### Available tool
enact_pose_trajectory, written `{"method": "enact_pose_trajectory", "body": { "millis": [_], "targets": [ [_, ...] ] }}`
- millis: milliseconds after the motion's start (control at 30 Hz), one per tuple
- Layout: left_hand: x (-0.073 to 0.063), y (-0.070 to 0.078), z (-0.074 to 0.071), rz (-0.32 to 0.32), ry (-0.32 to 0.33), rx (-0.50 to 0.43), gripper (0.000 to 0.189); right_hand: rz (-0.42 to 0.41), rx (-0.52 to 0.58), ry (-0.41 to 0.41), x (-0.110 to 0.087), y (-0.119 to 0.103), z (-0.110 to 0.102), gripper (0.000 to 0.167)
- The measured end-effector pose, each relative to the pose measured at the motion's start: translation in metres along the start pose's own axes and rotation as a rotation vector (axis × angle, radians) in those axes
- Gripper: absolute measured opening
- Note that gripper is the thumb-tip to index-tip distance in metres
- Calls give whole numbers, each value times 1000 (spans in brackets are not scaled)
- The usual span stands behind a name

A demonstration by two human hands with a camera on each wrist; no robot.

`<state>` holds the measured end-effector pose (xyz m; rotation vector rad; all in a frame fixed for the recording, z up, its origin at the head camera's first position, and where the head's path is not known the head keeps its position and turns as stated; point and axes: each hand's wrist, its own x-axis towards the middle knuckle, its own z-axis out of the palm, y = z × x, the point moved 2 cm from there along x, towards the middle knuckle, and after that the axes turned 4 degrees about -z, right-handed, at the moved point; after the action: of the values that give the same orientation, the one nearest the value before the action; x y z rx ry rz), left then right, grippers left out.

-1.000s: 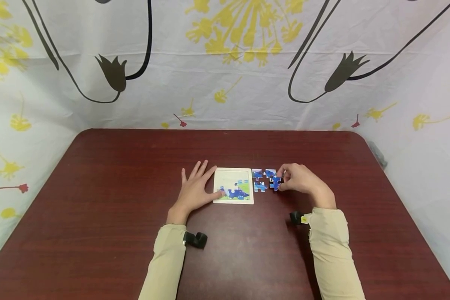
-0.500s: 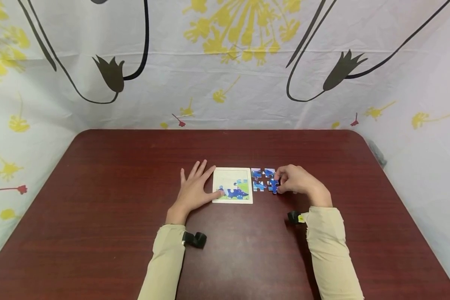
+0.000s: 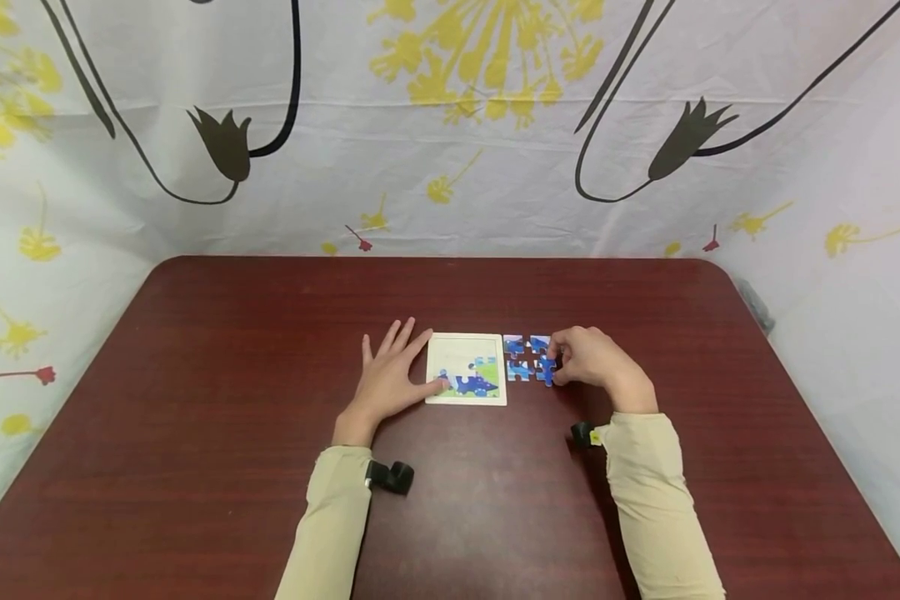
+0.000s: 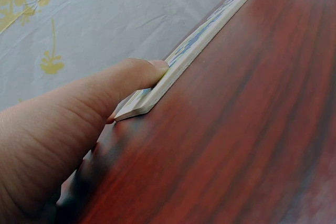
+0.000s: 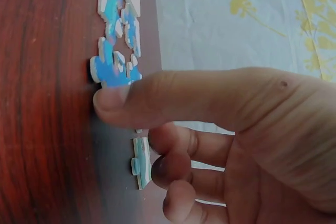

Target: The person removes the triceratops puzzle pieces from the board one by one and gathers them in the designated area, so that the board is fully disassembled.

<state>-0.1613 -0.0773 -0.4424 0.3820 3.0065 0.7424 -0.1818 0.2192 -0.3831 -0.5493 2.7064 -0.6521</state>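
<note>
My left hand (image 3: 387, 379) spread wide, thumb (image 3: 432, 389) resting over lower left of part-filled tray (image 3: 456, 348). My right hand (image 3: 596, 360) narrow, pinching blue piece (image 3: 546, 372) right of tray, beside loose pieces (image 3: 513, 344) on desk (image 3: 465, 492). Step looks like picking or arranging pieces; next move probably calls for firm grip, clean lift, turning it to fit tray.

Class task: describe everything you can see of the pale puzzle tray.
The puzzle tray is square and shallow, its raised pale rim looking wooden. It lies flat on the reddish-brown table. Fitted blue and green pieces cover its near part; the far part is bare. The left hand lays its thumb across the left rim.
</note>
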Motion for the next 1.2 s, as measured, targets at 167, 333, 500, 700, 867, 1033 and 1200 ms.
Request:
{"method": "enact_pose_trajectory", "body": {
  "millis": [167, 333, 500, 700, 867, 1033, 1200],
  "targets": [
    [0, 1, -1, 2, 0, -1, 88, -1, 5, -13, 1, 0, 1, 22],
    [1, 1, -2, 5, 2, -5, 88, 5, 29, -28, 1, 2, 1, 23],
    [1, 1, -3, 8, -1, -3, 88, 25, 68, -35, 1, 4, 0, 25],
    [1, 1, -2, 2, -11, 5, 88, 31, 77, -28, -1, 2, -2, 26],
    [1, 1, -2, 2, -10, 0, 88, -32, 72, 32, -1, -4, -4, 18],
    [0, 1, -2, 4, -6, -10, 88, -121, 126, 43, 3, -16, -1, 12],
    [0, 1, -2, -2, -9, -5, 88, -192, 166, 10, 9, -31, 9, 8]
  ]
}}
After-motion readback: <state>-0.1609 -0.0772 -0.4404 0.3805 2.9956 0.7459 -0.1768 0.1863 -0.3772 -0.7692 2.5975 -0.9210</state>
